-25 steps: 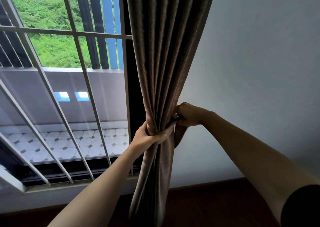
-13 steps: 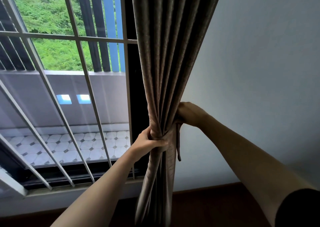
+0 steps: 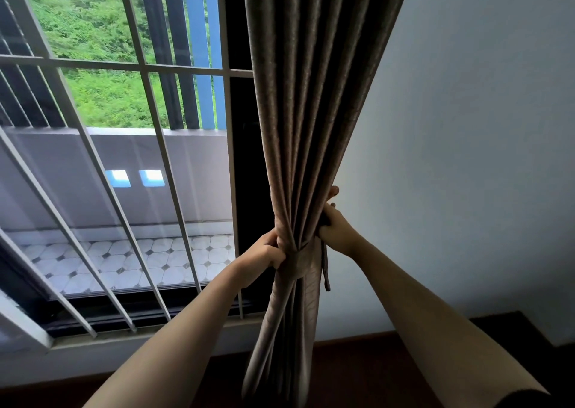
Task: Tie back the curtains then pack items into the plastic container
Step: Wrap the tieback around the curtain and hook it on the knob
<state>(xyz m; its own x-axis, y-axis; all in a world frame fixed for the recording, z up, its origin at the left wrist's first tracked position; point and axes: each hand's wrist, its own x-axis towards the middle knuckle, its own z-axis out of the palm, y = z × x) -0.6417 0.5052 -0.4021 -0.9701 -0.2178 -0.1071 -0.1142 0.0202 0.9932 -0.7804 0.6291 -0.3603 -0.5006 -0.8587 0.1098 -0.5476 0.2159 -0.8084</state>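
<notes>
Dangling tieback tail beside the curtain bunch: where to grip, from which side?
Pinch the tieback tail near its free lower end, coming from the wall side. It hangs narrow and clear of the gathered curtain there; higher up, the right hand covers it.

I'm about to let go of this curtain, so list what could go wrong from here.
1. The matching fabric tie-back band circles the grey-brown pleated fabric curtain, but its dark strap end dangles loose; if unfastened, the band may slip off once released.
2. The left hand and right hand both grip the bundle; letting go together could let the pleats spread back over the barred window.
</notes>
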